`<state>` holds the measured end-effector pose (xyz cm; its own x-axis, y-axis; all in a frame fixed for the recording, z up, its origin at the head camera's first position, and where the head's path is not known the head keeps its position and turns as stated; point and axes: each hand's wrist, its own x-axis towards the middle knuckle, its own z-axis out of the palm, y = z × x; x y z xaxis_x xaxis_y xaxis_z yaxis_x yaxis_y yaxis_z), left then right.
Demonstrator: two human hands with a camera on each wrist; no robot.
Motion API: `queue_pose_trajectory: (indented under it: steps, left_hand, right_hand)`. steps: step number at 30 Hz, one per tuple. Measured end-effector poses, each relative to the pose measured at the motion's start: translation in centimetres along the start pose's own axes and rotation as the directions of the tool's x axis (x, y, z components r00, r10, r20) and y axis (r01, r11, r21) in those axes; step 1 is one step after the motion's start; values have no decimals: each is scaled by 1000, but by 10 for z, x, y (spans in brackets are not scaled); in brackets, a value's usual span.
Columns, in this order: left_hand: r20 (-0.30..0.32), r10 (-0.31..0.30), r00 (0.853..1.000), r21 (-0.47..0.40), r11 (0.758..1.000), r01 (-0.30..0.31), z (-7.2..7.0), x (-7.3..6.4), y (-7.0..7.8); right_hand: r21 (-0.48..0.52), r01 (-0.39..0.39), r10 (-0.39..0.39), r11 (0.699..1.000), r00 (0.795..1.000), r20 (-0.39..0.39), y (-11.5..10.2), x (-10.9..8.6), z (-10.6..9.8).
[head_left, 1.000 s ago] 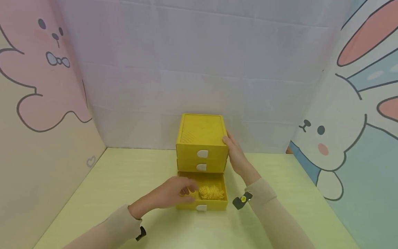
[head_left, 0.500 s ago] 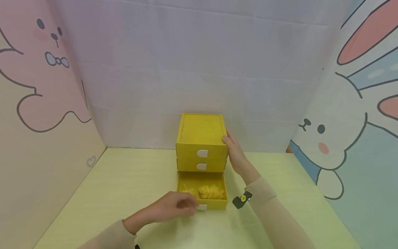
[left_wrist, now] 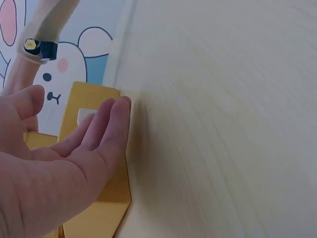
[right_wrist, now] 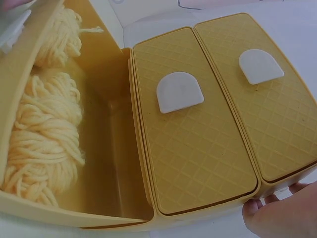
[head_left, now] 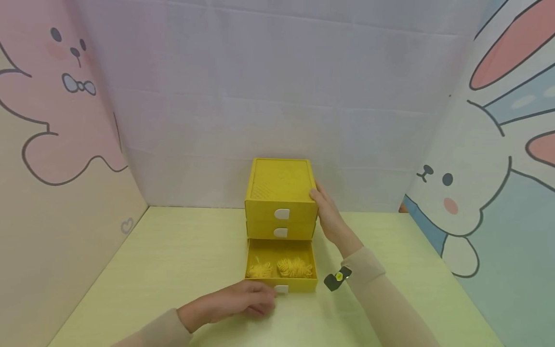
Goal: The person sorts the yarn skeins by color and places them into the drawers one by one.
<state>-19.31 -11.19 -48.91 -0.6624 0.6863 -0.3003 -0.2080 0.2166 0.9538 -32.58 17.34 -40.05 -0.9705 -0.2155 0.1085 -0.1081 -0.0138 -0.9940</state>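
A small yellow drawer unit (head_left: 282, 180) stands against the back wall, its bottom drawer (head_left: 303, 285) pulled out. Inside that drawer lie two bundles of yellow yarn, a larger right bundle (head_left: 295, 268) and a left bundle (head_left: 259, 270) with a loose end sticking up. My left hand (head_left: 243, 300) is at the drawer's front, left of its white tab (head_left: 281, 289); in the left wrist view its fingers (left_wrist: 116, 124) extend loosely along the front, holding nothing. My right hand (head_left: 331, 219) rests against the unit's right side, thumb at the top edge.
Two upper drawers are closed, each with a white tab (right_wrist: 179, 92). The pale table (head_left: 186, 250) is bounded by a white back wall (head_left: 277, 96) and printed side walls with a pink bear (head_left: 73, 111) and a white rabbit (head_left: 468, 193).
My left hand has come out of the bottom drawer and down to its front, uncovering the left yarn bundle. The right hand has stayed on the unit's side.
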Motion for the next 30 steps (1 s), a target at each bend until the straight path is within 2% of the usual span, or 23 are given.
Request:
queue_pose_trajectory:
  steps: [7,12,16,22,30]
  left_hand:
    - [-15,-69,998,-95,993,67,5,5,0]
    - [2,-108,994,-198,974,107,7,9,-1]
    - [12,-131,991,-264,956,129,8,11,-4]
    - [38,-127,991,-406,905,131,14,15,-7]
    - [32,-122,992,-481,868,123,20,23,-9]
  right_hand:
    - [3,-2,2,1000,1000,-2,-1,0,0]
    - [3,-3,3,1000,1000,-2,0,0,0]
    - [6,0,0,1000,1000,-6,1,1,0]
    - [5,-15,15,1000,1000,-9,0,0,0]
    - [5,-23,23,1000,1000,-4,1,1,0]
